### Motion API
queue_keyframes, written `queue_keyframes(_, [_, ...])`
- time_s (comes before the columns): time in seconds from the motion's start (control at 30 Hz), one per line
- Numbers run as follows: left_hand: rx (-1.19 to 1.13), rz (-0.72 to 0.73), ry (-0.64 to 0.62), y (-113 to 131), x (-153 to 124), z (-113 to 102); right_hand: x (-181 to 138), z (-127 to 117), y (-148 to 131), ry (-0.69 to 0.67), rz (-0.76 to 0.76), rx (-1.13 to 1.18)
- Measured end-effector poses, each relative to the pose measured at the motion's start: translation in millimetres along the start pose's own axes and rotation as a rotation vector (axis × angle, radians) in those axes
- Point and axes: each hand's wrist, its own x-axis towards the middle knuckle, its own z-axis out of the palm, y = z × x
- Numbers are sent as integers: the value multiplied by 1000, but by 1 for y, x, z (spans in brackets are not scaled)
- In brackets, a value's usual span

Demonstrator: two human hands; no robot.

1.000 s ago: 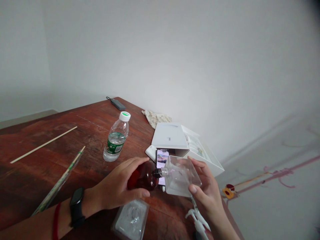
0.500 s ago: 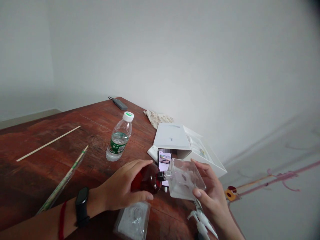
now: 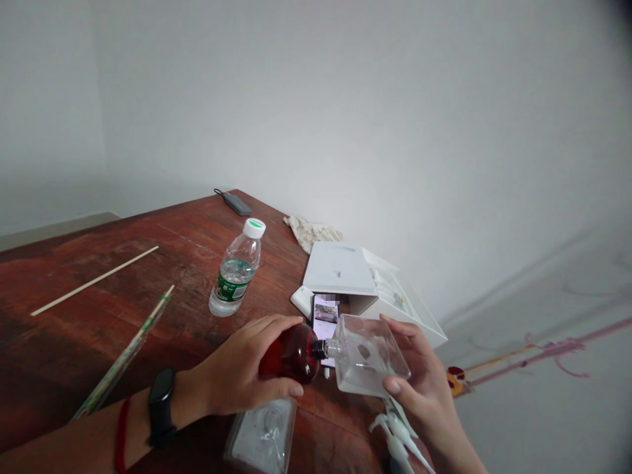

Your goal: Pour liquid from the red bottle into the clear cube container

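Observation:
My left hand (image 3: 244,378) is wrapped round a round dark-red bottle (image 3: 295,352) tipped on its side, its narrow neck meeting the mouth of a clear square bottle (image 3: 368,355). That clear bottle is gripped by my right hand (image 3: 419,378) from the right, tilted toward the red one. Both are held just above the wooden table (image 3: 74,342). On my left wrist sit a black watch and a red string.
A water bottle (image 3: 236,270) with a white cap stands upright behind my left hand. A phone (image 3: 326,315), a white box (image 3: 360,276), a cloth (image 3: 312,232) and a grey power bank (image 3: 236,203) lie farther back. Thin sticks (image 3: 93,280) lie left. White pump heads (image 3: 399,444) and a plastic packet (image 3: 261,438) lie near.
Both hands and the two joined bottles have drifted slightly right. The clear bottle is tilted a little more.

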Motion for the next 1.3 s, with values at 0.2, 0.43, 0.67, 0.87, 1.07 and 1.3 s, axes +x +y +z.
queue_keyframes(0.2, [-6,-12,-17,0,2,-1,0,-1,-3,21,21,-23])
queue_keyframes(0.43, [-14,-1,-21,-1,1,-1,0,-1,-5,22,16,-44])
queue_keyframes(0.67, [6,-2,-14,-5,-1,-1,2,1,-6,17,21,-61])
queue_keyframes(0.87, [13,1,-19,-4,-1,-1,0,5,-7,74,35,-28])
queue_keyframes(1.07, [0,2,-18,-4,-1,-1,0,3,-7,28,24,-62])
queue_keyframes(1.3, [10,0,-17,-5,-1,-1,-1,7,-10,26,-6,-49])
